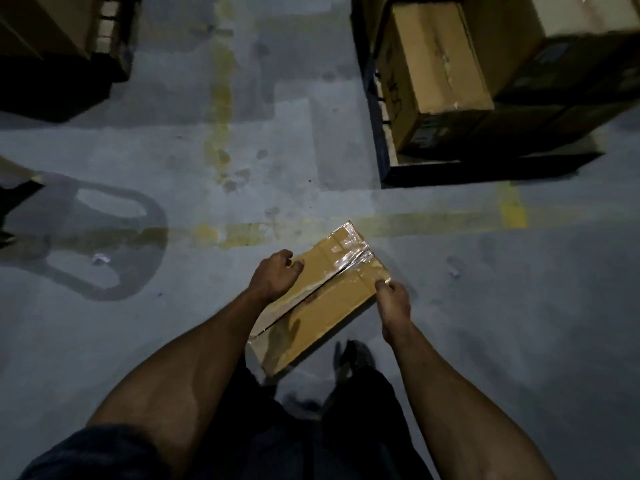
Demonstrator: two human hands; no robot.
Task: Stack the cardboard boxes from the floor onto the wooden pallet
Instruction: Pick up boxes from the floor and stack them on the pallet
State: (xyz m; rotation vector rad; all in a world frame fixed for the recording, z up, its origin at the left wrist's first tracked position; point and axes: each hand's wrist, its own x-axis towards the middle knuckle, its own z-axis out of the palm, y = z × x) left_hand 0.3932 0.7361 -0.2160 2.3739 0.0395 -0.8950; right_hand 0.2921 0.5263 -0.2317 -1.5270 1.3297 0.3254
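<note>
A long, flat cardboard box sealed with clear tape sits in front of me, angled from lower left to upper right. My left hand grips its left long edge, fingers curled over the top. On the right long edge, near the far end, my right hand grips the box. Whether the box touches the floor or is lifted off it, I cannot tell. At the upper right a dark pallet carries stacked cardboard boxes.
The grey concrete floor has worn yellow lines. Another loaded pallet stands at the upper left. A dark object and a cardboard corner reach in from the left edge. My dark shoe is just below the box.
</note>
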